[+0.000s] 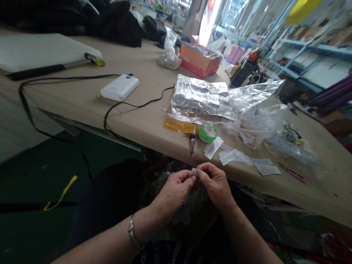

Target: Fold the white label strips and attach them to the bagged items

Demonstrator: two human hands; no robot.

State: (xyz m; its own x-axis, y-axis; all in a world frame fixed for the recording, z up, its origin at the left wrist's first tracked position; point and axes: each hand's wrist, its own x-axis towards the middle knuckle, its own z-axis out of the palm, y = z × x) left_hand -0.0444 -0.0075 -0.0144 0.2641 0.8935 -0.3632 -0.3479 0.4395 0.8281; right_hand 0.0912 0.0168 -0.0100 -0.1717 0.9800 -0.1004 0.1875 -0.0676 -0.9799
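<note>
Just off the table's front edge, both hands come together over the lap. My left hand [173, 189] is closed, its thumb and fingertips pinching a small white label [194, 171]. Closed on the other side of that same label is my right hand [216, 185], fingers curled. The label's lower part is mostly hidden by the fingers. Close in front of the hands, a pen-like tool with a metal tip [192, 142] points toward me, beside a green round tub [208, 132]. Several white printed labels [230, 156] lie spread along the edge to the right.
Clear plastic bags [253, 113] and a silvery wrapped pack [202, 95] cover the table's middle. A white power bank [120, 88] with a black cable, a hammer [66, 66] and an orange box [199, 60] stand farther off. Pink tweezers [293, 173] lie right. White scraps [189, 211] are below my hands.
</note>
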